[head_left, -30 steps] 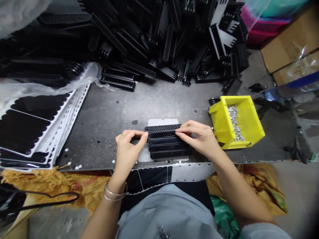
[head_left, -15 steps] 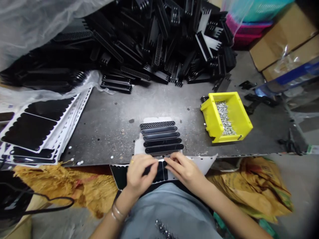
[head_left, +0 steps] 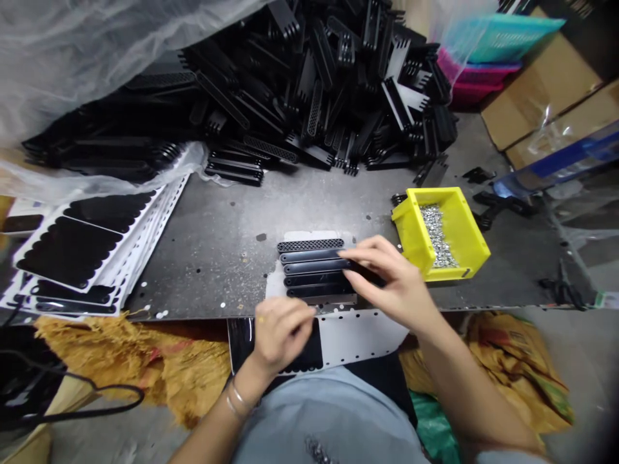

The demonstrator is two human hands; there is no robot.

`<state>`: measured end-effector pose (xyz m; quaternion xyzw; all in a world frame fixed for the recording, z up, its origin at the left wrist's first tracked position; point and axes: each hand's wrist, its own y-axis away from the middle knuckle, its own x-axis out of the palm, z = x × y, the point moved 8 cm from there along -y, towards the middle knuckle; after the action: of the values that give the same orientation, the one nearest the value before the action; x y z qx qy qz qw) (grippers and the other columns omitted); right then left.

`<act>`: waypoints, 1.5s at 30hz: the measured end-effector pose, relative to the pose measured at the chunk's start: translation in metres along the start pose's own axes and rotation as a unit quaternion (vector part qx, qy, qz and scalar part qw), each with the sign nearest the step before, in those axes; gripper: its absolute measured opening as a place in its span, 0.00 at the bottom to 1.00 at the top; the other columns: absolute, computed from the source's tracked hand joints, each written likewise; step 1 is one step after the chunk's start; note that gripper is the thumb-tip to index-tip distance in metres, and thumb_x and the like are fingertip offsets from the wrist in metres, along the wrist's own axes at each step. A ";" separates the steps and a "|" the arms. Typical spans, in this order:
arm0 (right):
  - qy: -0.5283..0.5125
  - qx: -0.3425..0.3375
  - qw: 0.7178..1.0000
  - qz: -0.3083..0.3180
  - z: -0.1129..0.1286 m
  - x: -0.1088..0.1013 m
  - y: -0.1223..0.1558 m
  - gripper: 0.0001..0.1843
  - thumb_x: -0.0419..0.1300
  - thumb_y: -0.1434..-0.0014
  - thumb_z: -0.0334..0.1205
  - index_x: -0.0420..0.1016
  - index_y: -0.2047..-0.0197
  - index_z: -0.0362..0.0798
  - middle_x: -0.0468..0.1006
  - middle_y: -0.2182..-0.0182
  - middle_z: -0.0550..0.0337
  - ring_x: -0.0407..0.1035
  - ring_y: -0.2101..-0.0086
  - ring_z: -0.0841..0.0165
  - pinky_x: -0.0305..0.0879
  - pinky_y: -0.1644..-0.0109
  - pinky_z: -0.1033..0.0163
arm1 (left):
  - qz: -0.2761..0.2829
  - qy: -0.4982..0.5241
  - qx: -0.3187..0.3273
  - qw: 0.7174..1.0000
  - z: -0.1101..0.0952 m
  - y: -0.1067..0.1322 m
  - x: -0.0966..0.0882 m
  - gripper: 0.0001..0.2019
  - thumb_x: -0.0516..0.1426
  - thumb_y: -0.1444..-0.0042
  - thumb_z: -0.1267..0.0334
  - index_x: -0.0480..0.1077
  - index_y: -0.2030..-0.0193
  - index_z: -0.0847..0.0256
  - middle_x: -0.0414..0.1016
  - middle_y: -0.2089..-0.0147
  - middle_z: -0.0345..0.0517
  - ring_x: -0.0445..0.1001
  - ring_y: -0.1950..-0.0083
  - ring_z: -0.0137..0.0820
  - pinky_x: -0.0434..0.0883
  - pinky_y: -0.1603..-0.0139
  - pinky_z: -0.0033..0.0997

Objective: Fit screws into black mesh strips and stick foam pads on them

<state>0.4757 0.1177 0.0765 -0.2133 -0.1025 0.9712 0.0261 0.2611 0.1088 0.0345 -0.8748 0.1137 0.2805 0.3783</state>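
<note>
Several black slotted bars point(head_left: 312, 272) lie side by side on a white backing piece at the near edge of the grey table point(head_left: 217, 258). My right hand point(head_left: 394, 287) hovers over their right ends, thumb and fingers pinched on a thin black strip point(head_left: 370, 276). My left hand point(head_left: 280, 332) is lower, fingers curled and pinched at the top edge of a white sheet with black stickers point(head_left: 362, 335) that rests on my lap.
A yellow bin of small screws point(head_left: 461, 254) stands right of the bars. A big heap of black parts point(head_left: 314, 96) fills the back. Stacked sticker sheets point(head_left: 82, 251) lie at left, cardboard boxes point(head_left: 541, 96) and coloured baskets point(head_left: 483, 58) at back right.
Both hands dropped from the bars to the sheet on my lap. Since then my right hand has risen back over the bars with a black strip, while the left stays at the sheet.
</note>
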 end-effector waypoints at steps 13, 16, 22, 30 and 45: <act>0.183 -0.145 0.967 0.103 -0.012 0.089 -0.073 0.08 0.61 0.29 0.39 0.83 0.57 0.49 0.84 0.58 0.56 0.72 0.61 0.66 0.71 0.54 0.58 | 0.085 0.061 -0.312 0.944 0.107 -0.061 0.005 0.10 0.57 0.32 0.60 0.81 0.57 0.53 0.84 0.60 0.42 0.77 0.52 0.39 0.68 0.44 0.42; 0.188 -0.137 0.966 0.117 -0.010 0.087 -0.071 0.10 0.61 0.29 0.41 0.84 0.57 0.50 0.83 0.57 0.54 0.72 0.61 0.65 0.72 0.54 0.57 | 0.085 0.043 -0.321 0.942 0.105 -0.062 0.005 0.07 0.60 0.35 0.59 0.80 0.61 0.53 0.85 0.60 0.41 0.77 0.53 0.38 0.66 0.42 0.45; 0.154 -0.042 0.983 0.089 -0.026 0.033 -0.059 0.10 0.61 0.29 0.41 0.83 0.50 0.51 0.81 0.57 0.54 0.76 0.57 0.64 0.74 0.51 0.56 | 0.092 0.024 -0.318 0.943 0.106 -0.066 0.005 0.08 0.60 0.36 0.58 0.78 0.65 0.53 0.84 0.62 0.40 0.77 0.53 0.39 0.62 0.39 0.48; 0.091 -0.059 0.992 0.065 -0.042 0.014 -0.056 0.08 0.62 0.31 0.38 0.84 0.56 0.50 0.81 0.63 0.58 0.74 0.65 0.69 0.72 0.60 0.61 | 0.082 0.025 -0.315 0.945 0.109 -0.065 0.005 0.09 0.61 0.37 0.55 0.79 0.65 0.53 0.83 0.63 0.41 0.77 0.56 0.38 0.67 0.44 0.44; 0.166 0.000 0.984 -0.070 -0.025 -0.020 0.016 0.17 0.56 0.27 0.42 0.80 0.40 0.55 0.75 0.60 0.55 0.73 0.60 0.63 0.70 0.55 0.56 | 0.316 -0.066 -0.052 0.945 0.032 -0.070 0.062 0.55 0.71 0.55 0.41 0.57 0.24 0.61 0.64 0.31 0.68 0.62 0.29 0.62 0.55 0.27 0.65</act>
<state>0.5041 0.1045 0.0595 -0.3636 -0.1118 0.9182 0.1106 0.3276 0.1809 0.0234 -0.7919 0.3444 0.4483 0.2310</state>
